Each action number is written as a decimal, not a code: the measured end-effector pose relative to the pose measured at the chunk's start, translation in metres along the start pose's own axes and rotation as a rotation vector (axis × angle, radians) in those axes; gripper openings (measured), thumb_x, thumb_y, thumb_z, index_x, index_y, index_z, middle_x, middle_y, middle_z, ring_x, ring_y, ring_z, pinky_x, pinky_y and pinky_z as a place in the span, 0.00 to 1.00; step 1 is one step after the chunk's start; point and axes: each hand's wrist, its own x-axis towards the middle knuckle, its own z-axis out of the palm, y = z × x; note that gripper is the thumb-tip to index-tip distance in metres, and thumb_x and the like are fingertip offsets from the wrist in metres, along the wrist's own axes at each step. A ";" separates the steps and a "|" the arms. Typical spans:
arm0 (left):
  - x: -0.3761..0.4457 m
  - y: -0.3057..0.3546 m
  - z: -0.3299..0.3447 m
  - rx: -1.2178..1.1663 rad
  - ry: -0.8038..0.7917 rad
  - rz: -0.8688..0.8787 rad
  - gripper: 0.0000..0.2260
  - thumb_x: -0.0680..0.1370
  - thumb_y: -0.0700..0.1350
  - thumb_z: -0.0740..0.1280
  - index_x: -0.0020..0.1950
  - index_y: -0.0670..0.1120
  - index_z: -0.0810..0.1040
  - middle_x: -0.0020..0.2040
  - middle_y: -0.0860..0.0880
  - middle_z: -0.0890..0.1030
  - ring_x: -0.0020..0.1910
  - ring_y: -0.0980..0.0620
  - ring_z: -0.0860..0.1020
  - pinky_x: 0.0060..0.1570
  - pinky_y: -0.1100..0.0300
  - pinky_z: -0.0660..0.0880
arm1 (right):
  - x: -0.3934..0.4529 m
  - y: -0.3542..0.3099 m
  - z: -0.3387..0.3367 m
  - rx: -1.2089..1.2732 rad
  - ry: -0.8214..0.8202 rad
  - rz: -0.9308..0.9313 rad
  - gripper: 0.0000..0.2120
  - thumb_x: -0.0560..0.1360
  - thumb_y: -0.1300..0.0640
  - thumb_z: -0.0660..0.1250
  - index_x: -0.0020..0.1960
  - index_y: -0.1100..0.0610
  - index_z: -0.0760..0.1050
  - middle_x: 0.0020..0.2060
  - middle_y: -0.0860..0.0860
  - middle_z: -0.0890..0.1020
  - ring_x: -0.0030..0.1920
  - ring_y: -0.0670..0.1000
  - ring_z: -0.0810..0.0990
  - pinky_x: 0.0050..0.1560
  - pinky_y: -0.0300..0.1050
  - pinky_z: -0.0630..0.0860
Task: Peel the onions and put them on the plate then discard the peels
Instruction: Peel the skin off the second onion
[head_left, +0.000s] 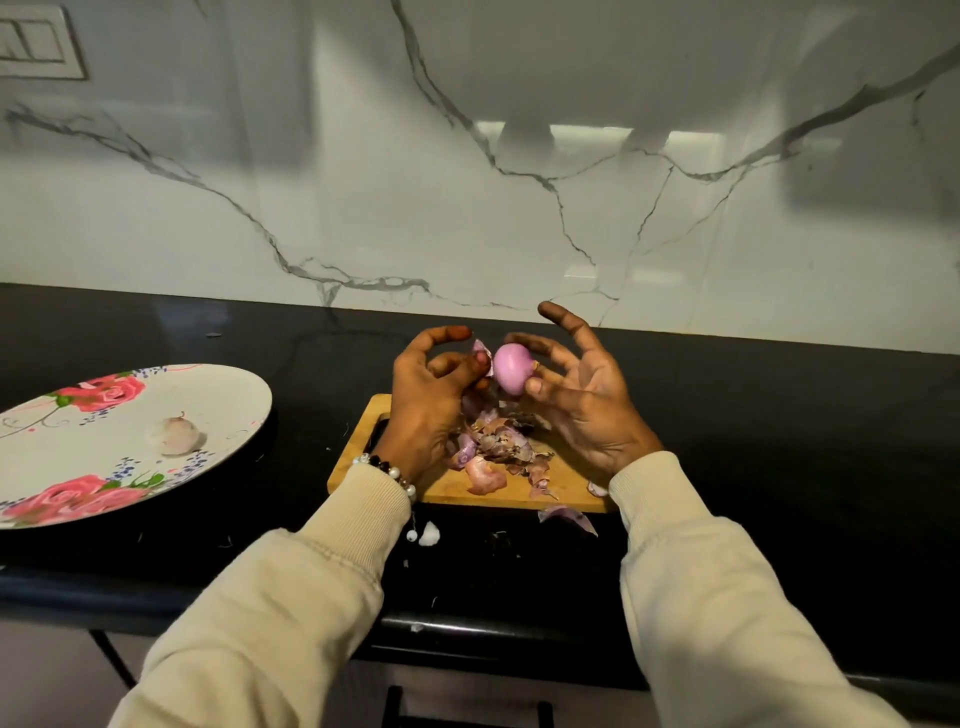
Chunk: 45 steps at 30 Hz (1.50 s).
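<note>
Nearest us, a few stray peels (567, 518) lie on the black counter (779, 467), and just beyond them a heap of peels (498, 441) sits on the wooden board (358, 452); none has been discarded yet. Above the board, our right hand (587, 410) pinches the onion (511, 370) between thumb and curled fingertips, the other fingers spread. It looks almost bare. Our left hand (428, 400) pinches a flap of skin (480, 349) at the onion's left side, probably still attached, though blur hides the join. Far left, the floral plate (223, 395) holds one peeled onion (174, 435), so we judge at least this one remains to place.
</note>
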 end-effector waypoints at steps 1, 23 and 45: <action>0.000 0.000 0.001 0.000 -0.003 0.004 0.13 0.76 0.35 0.70 0.60 0.43 0.76 0.47 0.37 0.84 0.40 0.44 0.82 0.44 0.45 0.81 | 0.000 0.000 0.000 0.039 -0.003 0.004 0.36 0.70 0.75 0.69 0.72 0.50 0.65 0.60 0.59 0.80 0.62 0.62 0.78 0.59 0.60 0.76; 0.002 -0.008 -0.002 0.353 -0.069 0.232 0.06 0.79 0.45 0.68 0.52 0.47 0.84 0.51 0.51 0.83 0.52 0.50 0.81 0.48 0.54 0.80 | 0.002 -0.015 -0.002 0.402 0.320 -0.063 0.19 0.80 0.69 0.57 0.71 0.62 0.69 0.59 0.62 0.77 0.54 0.61 0.81 0.43 0.46 0.83; 0.009 -0.017 -0.012 1.011 -0.062 0.852 0.07 0.76 0.45 0.69 0.48 0.43 0.85 0.40 0.48 0.83 0.36 0.53 0.79 0.37 0.54 0.77 | 0.001 0.000 0.007 -0.028 0.203 0.039 0.21 0.67 0.63 0.74 0.59 0.59 0.79 0.56 0.61 0.82 0.52 0.59 0.84 0.51 0.53 0.83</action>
